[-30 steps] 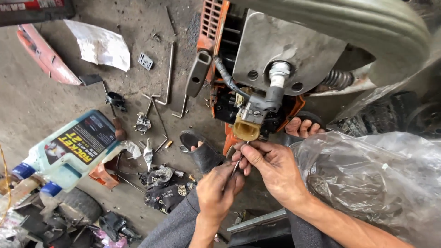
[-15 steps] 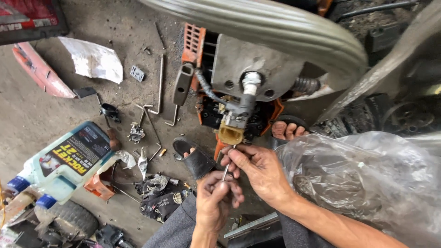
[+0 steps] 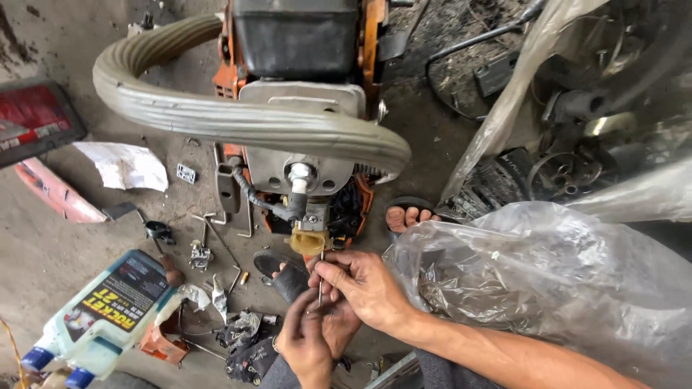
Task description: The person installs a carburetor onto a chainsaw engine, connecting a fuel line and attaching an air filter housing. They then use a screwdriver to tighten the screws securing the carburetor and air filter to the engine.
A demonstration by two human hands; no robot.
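The right hand (image 3: 367, 292) pinches a thin metal rod (image 3: 321, 277) upright, while the left hand (image 3: 310, 346) closes round its lower end, just below the yellowish carburettor part (image 3: 308, 241) of the orange engine (image 3: 303, 86). Fitting seems underway; aligning the tip comes next.

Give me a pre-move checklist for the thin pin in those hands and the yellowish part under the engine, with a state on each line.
1. Thin metal pin pinched by right hand: ok.
2. Left hand supporting from below, close against the right: ok.
3. Pin tip near the yellowish part on the orange engine unit: ok; whether it touches, cannot tell.
4. View of the yellowish part free of the grey curved handle: ok.
5. Pin straight: cannot tell, too thin.
6. Floor around the hands tidy: not ok; small tools, an oil bottle and a plastic bag crowd it.
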